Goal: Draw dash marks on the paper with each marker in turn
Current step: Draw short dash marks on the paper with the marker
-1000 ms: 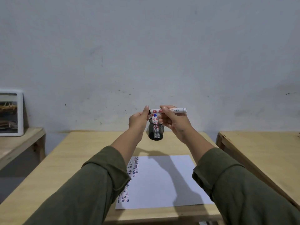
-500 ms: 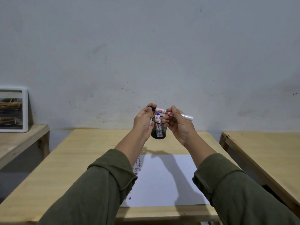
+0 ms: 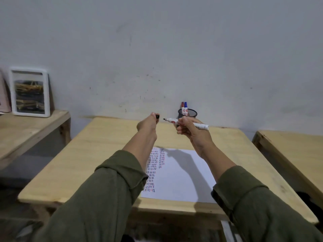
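- Right hand (image 3: 190, 130) grips the uncapped black marker (image 3: 186, 123); its bare tip could smear a sleeve.
- Left-hand fingers (image 3: 153, 116) pinch the cap (image 3: 157, 116), which could drop off the table (image 3: 104, 145).

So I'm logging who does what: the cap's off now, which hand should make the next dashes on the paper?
The right hand. It already grips the uncapped marker by the barrel, tip bare, above the paper. The left hand is pinching the black cap, so it is occupied.
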Motion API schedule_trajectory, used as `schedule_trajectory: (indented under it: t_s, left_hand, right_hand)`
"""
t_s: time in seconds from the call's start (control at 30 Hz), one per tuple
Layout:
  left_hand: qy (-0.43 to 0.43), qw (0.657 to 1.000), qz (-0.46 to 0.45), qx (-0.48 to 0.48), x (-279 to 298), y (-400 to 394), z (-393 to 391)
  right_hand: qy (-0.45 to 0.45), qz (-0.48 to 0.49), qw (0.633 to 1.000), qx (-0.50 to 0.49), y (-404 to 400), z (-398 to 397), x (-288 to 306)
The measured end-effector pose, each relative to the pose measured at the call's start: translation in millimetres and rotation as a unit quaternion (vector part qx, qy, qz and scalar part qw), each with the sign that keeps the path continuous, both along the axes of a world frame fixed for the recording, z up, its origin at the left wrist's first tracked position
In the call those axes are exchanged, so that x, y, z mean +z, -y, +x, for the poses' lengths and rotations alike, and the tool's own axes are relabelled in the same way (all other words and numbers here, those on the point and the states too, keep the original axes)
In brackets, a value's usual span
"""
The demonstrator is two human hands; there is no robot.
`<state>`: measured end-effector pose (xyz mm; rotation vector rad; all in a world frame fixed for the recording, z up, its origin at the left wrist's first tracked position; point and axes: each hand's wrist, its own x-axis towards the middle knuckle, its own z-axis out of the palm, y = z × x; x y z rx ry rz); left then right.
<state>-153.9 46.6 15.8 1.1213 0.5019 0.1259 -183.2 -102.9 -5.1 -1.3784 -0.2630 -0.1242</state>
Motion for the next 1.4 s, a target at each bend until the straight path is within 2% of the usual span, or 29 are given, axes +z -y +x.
schedule_trajectory:
  t_s: [0.03,0.1,0.23,0.33,0.47,0.57,0.87,0.93,1.07,1.13,1.23,1.4]
  left_hand:
    - [-0.02,0.999,0.022,0.024,-5.4,-14.3,0.0]
    - [-0.011,0.991,0.128,0.032,-15.6,-38.9,-2.7]
    - [0.033,0.934,0.353,-0.045,-47.4,-51.8,-22.7]
    - [0.012,0.908,0.415,-0.062,-79.7,-51.7,-36.6]
    - [0.008,0.834,0.547,-0.076,-105.0,-57.3,-44.1]
    - [0.005,0.808,0.581,-0.095,-112.4,-57.4,-49.0]
    - [0.028,0.801,0.59,-0.095,-128.1,-58.6,-50.3]
    - [0.012,0.782,0.615,-0.101,-130.2,-59.7,-52.4]
    - [-0.06,0.707,0.693,-0.126,-132.6,-63.4,-65.8]
    - [-0.085,0.685,0.708,-0.148,-134.2,-65.1,-73.1]
    - [-0.092,0.673,0.716,-0.162,-133.9,-65.0,-78.6]
    - [-0.094,0.672,0.716,-0.162,-131.5,-64.1,-80.7]
  right_hand:
    - [-0.006,0.001,1.0,-0.006,1.7,-3.3,-4.6]
    - [-0.026,0.004,1.0,-0.015,9.0,-8.6,-13.4]
    - [-0.077,-0.025,0.997,0.006,10.3,-15.6,-35.4]
    - [-0.1,-0.064,0.993,0.004,3.7,-22.5,-49.2]
    - [-0.116,-0.085,0.99,0.001,-2.3,-31.2,-61.2]
    - [-0.116,-0.095,0.989,-0.009,-5.0,-34.3,-67.8]
    - [-0.153,-0.104,0.983,-0.015,-10.3,-42.9,-72.1]
    - [-0.159,-0.11,0.981,-0.018,-10.4,-44.4,-73.4]
    - [-0.146,-0.143,0.979,-0.02,-9.1,-47.8,-76.3]
    - [-0.147,-0.148,0.978,-0.025,-9.8,-49.6,-78.0]
    - [-0.149,-0.164,0.975,-0.027,-11.5,-50.9,-81.9]
    - [-0.149,-0.178,0.972,-0.025,-12.6,-52.3,-83.1]
